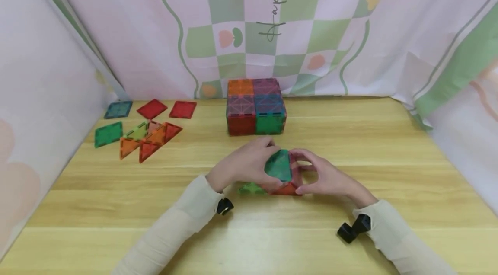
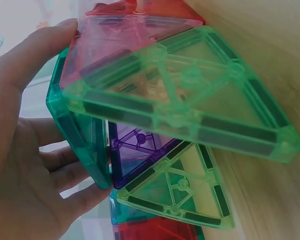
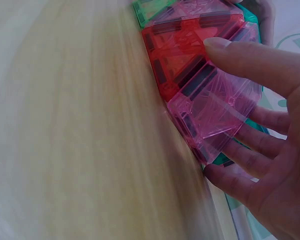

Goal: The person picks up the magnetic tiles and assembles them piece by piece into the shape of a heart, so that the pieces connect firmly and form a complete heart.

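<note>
Well, the left hand [image 1: 246, 164] and right hand [image 1: 327, 176] both curl round the little shape [image 1: 283, 166] on the table [image 1: 272, 240]. It looks light, hard and slick, but might pop apart, so hold it softly by its flat sides [image 3: 212, 107]. The box [image 1: 256, 113] sits behind it.

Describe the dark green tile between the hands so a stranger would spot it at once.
On the wooden table, find the multicoloured tile box by the curtain. In front of it, the left hand and right hand hold a smaller tile build. The dark green tile tops that build, facing up, deeper in colour than the light green triangle low at its left.
</note>
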